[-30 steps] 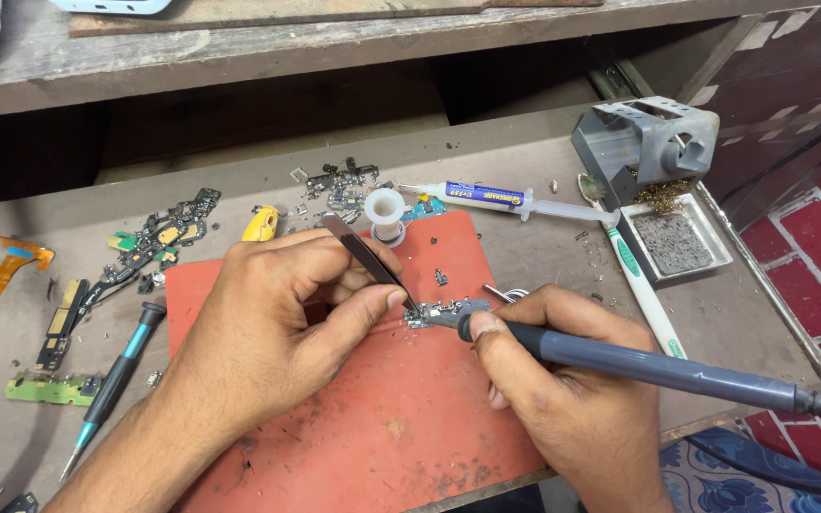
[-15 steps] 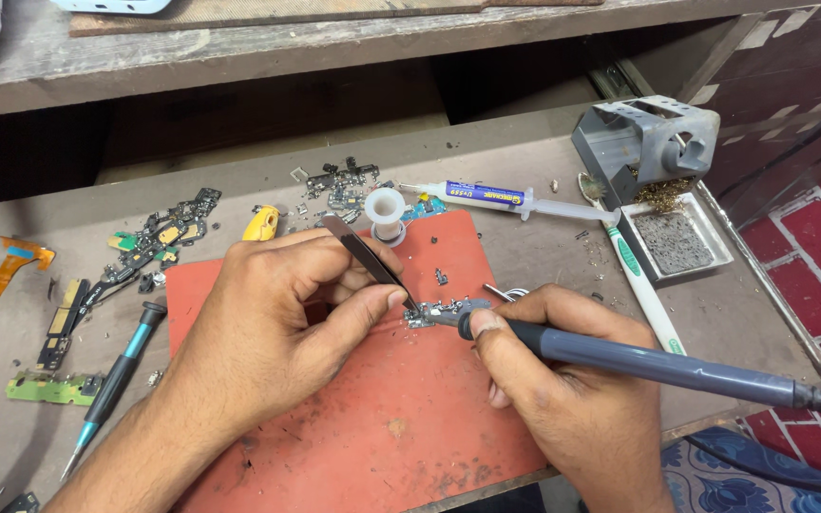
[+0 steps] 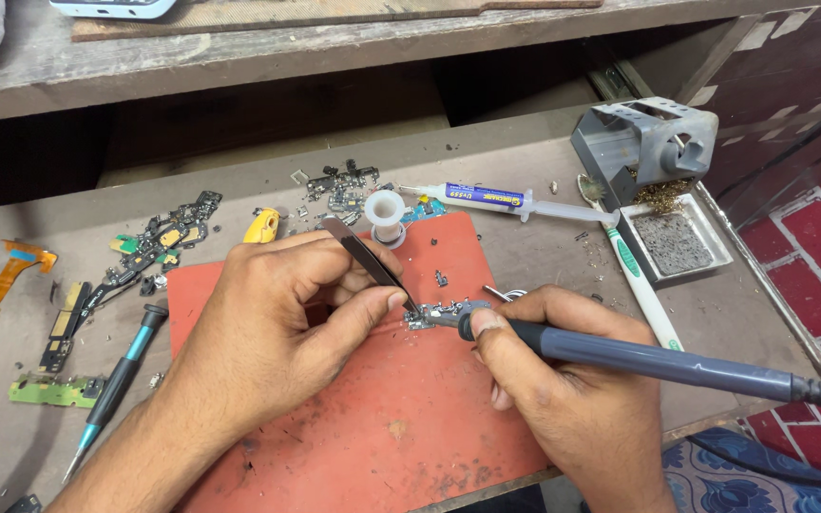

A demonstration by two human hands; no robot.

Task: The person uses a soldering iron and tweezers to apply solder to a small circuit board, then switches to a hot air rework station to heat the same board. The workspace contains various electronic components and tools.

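- My left hand (image 3: 277, 318) pinches the tweezers (image 3: 368, 261) between thumb and fingers; their tips press down on the small circuit board (image 3: 429, 313).
- My right hand (image 3: 563, 380) is wrapped around the grey soldering iron (image 3: 639, 359), held like a pen, forefinger far forward by the collar; the tip meets the board's right edge.
- To do this well, I judge: keep both wrists planted on the red mat (image 3: 382, 427), let the tweezers pin the board flat, and touch the iron only briefly so heat doesn't lift neighbouring parts.
- Risk, as I read it: the board is light and could skate if tweezer pressure eases.
- The board sits on the mat's upper middle, between my two hands. Tiny, silvery-grey, crowded with little parts; joint detail too small to tell.
- Further out: white solder spool (image 3: 385, 211) and flux syringe (image 3: 505, 199) beyond the mat, iron stand (image 3: 643, 142) with its sponge tray (image 3: 674, 242) at right, teal-tipped screwdriver (image 3: 116, 389) and scrap flex parts (image 3: 159, 242) at left.
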